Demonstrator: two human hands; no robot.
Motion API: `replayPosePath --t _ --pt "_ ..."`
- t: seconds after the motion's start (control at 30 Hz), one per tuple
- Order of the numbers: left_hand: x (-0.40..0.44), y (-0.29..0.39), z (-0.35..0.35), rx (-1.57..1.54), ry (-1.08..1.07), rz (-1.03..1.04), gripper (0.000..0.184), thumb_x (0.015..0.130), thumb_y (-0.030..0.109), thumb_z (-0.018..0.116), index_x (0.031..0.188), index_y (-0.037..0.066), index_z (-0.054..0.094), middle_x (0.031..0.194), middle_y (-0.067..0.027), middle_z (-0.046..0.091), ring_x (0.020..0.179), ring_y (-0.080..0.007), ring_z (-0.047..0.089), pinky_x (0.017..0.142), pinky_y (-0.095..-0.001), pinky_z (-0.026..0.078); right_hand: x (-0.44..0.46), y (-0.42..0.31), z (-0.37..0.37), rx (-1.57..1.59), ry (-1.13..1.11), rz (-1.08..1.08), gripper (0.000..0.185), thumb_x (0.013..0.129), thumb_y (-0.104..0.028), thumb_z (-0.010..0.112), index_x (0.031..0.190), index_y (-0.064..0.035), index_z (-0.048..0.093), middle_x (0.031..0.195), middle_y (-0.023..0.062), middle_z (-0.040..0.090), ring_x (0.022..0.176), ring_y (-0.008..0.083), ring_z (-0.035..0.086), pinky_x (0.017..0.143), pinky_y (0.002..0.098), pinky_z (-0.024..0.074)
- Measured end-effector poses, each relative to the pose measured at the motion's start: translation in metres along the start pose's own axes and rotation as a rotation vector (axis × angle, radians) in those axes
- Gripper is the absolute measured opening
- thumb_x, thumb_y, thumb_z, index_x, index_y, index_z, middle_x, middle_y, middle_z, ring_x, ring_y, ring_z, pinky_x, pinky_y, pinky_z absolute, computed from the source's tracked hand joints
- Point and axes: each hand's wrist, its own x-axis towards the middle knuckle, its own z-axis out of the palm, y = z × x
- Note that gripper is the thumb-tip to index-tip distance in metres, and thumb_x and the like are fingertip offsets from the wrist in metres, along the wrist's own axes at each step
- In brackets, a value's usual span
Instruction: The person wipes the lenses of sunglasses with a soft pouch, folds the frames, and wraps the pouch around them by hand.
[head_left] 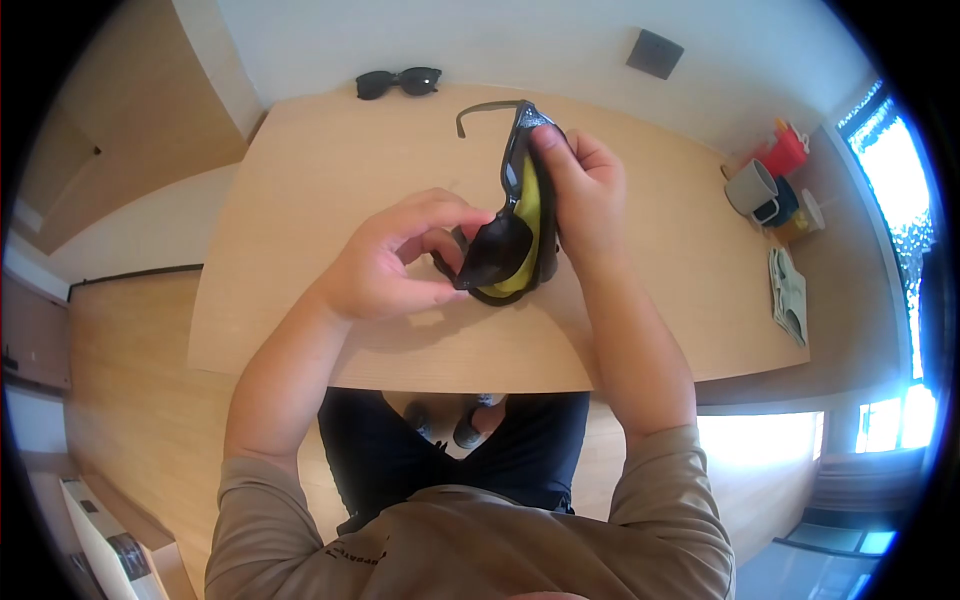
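Observation:
Black sunglasses (498,252) are held over the table, one temple arm unfolded towards the back left. My left hand (385,255) pinches the near lens end between thumb and fingers. Behind the sunglasses is a black glasses case (548,220) with a yellow lining, standing open. My right hand (588,190) grips the case from the right, its thumb pressed near the far hinge of the sunglasses. Whether that thumb also clamps the frame, I cannot tell. The fingers under the case are partly hidden.
A second pair of sunglasses (398,82) lies at the table's back edge (310,110). On the right are a grey mug (750,187), a red container (783,150), a dark blue mug (775,207) and a folded cloth or paper (788,295). A wall stands behind.

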Motion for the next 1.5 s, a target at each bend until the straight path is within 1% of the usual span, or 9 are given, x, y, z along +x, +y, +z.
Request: replayPosePath --t 0.23,0.43,0.57,0.67,0.87,1.07,1.1,1.27,1.5 --pt "-0.001 -0.001 -0.002 -0.047 0.045 -0.018 0.062 0.067 -0.014 0.070 0.125 0.005 0.059 0.110 -0.0071 0.057 0.098 -0.0172 0.059 0.079 -0.0293 0.052 -0.006 0.001 0.006 -0.135 -0.152 -0.140 0.055 0.063 -0.028 0.092 0.093 0.0013 0.057 0.083 0.0061 0.065 0.072 0.0107 0.061 0.063 0.0243 0.0502" --pt "0.000 0.001 0.000 -0.010 0.012 -0.049 0.061 0.068 -0.013 0.071 0.125 0.006 0.060 0.109 -0.0068 0.057 0.103 -0.0179 0.058 0.078 -0.0295 0.052 -0.004 -0.001 0.007 -0.132 0.014 -0.085 0.042 0.074 -0.034 0.084 0.070 -0.0034 0.056 0.065 -0.0012 0.056 0.061 0.0058 0.051 0.052 0.0224 0.0416" --pt "0.000 -0.002 0.002 0.058 -0.010 -0.044 0.059 0.069 -0.013 0.071 0.124 0.006 0.060 0.108 -0.0071 0.056 0.104 -0.0184 0.057 0.077 -0.0295 0.052 0.000 0.003 0.003 -0.083 0.061 -0.106 0.050 0.084 -0.035 0.077 0.055 -0.0064 0.047 0.056 -0.0062 0.045 0.054 0.0036 0.037 0.045 0.0229 0.0288" --pt "0.001 -0.002 0.003 0.068 -0.004 -0.040 0.062 0.065 -0.014 0.070 0.124 0.005 0.061 0.109 -0.0083 0.056 0.094 -0.0181 0.061 0.077 -0.0290 0.052 0.004 0.010 -0.002 -0.071 0.062 -0.111 0.049 0.083 -0.033 0.078 0.056 -0.0062 0.047 0.057 -0.0057 0.046 0.055 0.0035 0.038 0.045 0.0224 0.0304" --pt "-0.001 -0.002 0.001 0.094 -0.031 -0.084 0.062 0.065 -0.014 0.070 0.123 0.005 0.061 0.112 -0.0100 0.055 0.100 -0.0191 0.059 0.077 -0.0299 0.052 -0.002 0.001 0.004 -0.162 0.030 -0.172 0.047 0.080 -0.027 0.081 0.056 -0.0056 0.046 0.057 -0.0053 0.047 0.055 0.0033 0.039 0.046 0.0219 0.0323" --pt "-0.001 -0.002 0.001 0.132 -0.055 -0.080 0.061 0.066 -0.014 0.070 0.123 0.005 0.062 0.112 -0.0101 0.055 0.096 -0.0188 0.058 0.077 -0.0305 0.051 0.002 0.005 0.000 -0.056 0.073 -0.124 0.047 0.090 -0.032 0.071 0.057 -0.0061 0.049 0.057 -0.0071 0.045 0.054 0.0029 0.036 0.045 0.0232 0.0285" --pt "-0.001 -0.002 0.001 0.133 -0.056 -0.083 0.061 0.066 -0.014 0.069 0.123 0.006 0.062 0.112 -0.0102 0.055 0.095 -0.0188 0.058 0.077 -0.0304 0.051 0.003 0.004 0.002 0.002 0.072 -0.121 0.049 0.095 -0.034 0.063 0.057 -0.0058 0.051 0.057 -0.0077 0.043 0.053 0.0028 0.033 0.045 0.0237 0.0258" --pt "-0.001 -0.003 0.003 0.187 -0.053 -0.063 0.060 0.067 -0.012 0.067 0.123 0.008 0.063 0.108 -0.0075 0.057 0.083 -0.0175 0.060 0.075 -0.0283 0.052 0.002 0.000 -0.001 -0.076 0.127 -0.125 0.050 0.097 -0.034 0.061 0.057 -0.0049 0.052 0.056 -0.0082 0.042 0.053 0.0031 0.033 0.045 0.0243 0.0255" --pt "0.000 -0.003 0.006 0.391 -0.028 -0.017 0.055 0.071 -0.014 0.064 0.121 0.010 0.065 0.104 -0.0070 0.057 0.085 -0.0168 0.060 0.074 -0.0274 0.051 0.004 0.007 -0.003 -0.127 0.115 -0.228 0.044 0.099 -0.028 0.057 0.065 -0.0011 0.054 0.058 -0.0063 0.042 0.058 0.0053 0.035 0.051 0.0246 0.0304"
